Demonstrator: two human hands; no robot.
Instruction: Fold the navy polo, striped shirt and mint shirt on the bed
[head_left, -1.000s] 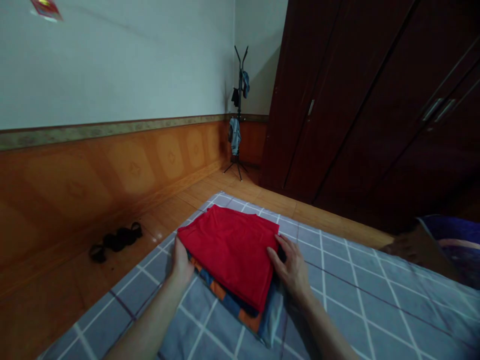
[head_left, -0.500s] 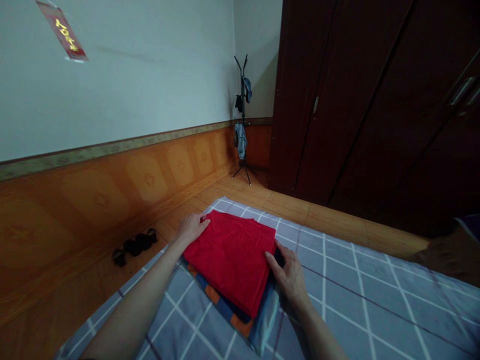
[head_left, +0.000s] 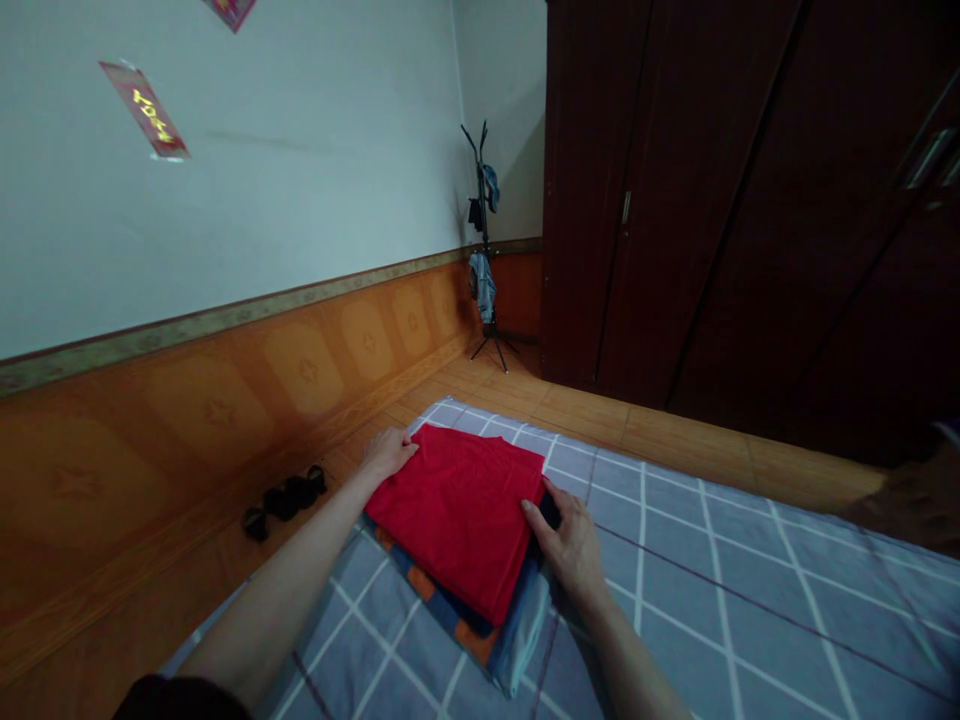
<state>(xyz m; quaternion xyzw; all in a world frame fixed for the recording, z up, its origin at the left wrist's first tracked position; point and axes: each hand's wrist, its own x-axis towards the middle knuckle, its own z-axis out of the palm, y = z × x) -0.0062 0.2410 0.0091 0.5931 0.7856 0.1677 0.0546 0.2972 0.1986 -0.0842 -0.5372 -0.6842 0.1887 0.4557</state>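
Red folded garment (head_left: 457,515) lies on top of a small stack on the grey checked bedsheet (head_left: 675,570). Below it: an orange-and-blue patterned cloth (head_left: 424,583) and a pale blue fabric (head_left: 529,635), both showing at the near side.

Left hand (head_left: 390,455): at the red garment's far-left corner, fingers bent and close together; cannot tell whether they pinch it. Right hand (head_left: 574,530): at the right edge, thumb on the red cloth, parted from the fingers by a moderate gap (dark fabric shows there).

Surroundings: black coat rack (head_left: 484,230) in the corner, a greyish-blue garment (head_left: 482,288) hung low on it; dark wooden wardrobe (head_left: 675,200) to its right; black items (head_left: 285,497) on the floor at left, too small to identify. All well apart from the stack.

Edges: bed's far corner just beyond the stack; its left edge close by the left hand, leaving little margin. Sheet extends broadly to the right; a strip of floor (head_left: 577,405) separates bed and wardrobe.
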